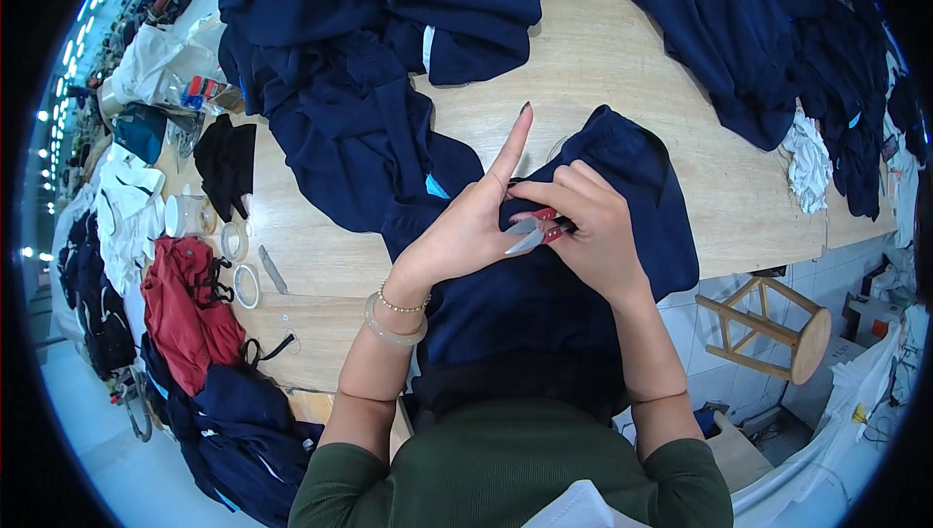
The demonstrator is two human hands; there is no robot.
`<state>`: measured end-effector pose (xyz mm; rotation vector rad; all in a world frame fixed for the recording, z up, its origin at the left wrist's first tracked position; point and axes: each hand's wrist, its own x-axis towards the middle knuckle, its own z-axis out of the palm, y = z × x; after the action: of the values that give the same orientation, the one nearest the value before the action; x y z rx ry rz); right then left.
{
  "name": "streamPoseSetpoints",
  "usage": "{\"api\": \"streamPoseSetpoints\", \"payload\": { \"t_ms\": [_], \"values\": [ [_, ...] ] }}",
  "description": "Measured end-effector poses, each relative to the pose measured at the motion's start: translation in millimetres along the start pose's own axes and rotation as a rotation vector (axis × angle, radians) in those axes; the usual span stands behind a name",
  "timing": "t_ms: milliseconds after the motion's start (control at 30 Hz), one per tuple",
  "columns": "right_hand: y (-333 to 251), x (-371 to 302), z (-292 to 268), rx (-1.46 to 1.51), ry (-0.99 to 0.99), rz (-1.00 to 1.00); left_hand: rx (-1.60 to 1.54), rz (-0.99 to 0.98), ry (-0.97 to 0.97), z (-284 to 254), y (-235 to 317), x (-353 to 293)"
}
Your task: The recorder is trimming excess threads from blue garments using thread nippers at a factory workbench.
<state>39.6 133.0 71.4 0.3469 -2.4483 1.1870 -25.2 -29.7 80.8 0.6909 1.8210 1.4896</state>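
My right hand [588, 227] is closed around thread snips [530, 235] with red handles and short silver blades. The blades point left, close to my other palm. My left hand [466, 222] has its index finger stretched upward, while its remaining fingers curl in at a navy garment [632, 169]; exactly what they pinch is partly hidden. This garment spreads over the table edge and across my lap, with a gathered edge at its far end. Both hands nearly touch above it.
More navy garments [457, 3] are heaped along the far side of the wooden table [573, 62]. Tape rolls [247, 286], a grey blade-shaped piece [272, 270] and a red bag [194, 309] lie at left. A wooden stool [812, 345] is on the right, below the tabletop.
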Motion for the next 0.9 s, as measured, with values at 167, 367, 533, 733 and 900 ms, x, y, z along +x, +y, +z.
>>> {"api": "streamPoseSetpoints", "payload": {
  "t_ms": [167,367,533,733,900],
  "values": [
    [11.5,1.6,0.9,0.215,0.052,0.036,-0.175,0.112,0.015,-4.6,-1.2,2.8],
    [43.0,-0.4,-18.7,0.747,0.423,0.444,-0.237,0.185,0.035,-8.7,-6.4,2.1],
    [103.5,-8.6,-65.8,0.316,0.714,0.621,-0.175,0.077,0.066,-15.7,-4.9,-5.9],
    [80.0,0.7,-55.8,0.011,0.425,0.512,-0.118,0.092,0.263,-12.6,-4.5,-7.5],
    [23.7,9.0,-37.4,0.15,0.082,0.363,-0.032,0.148,0.309,-12.3,-1.8,-7.8]
  ]
}}
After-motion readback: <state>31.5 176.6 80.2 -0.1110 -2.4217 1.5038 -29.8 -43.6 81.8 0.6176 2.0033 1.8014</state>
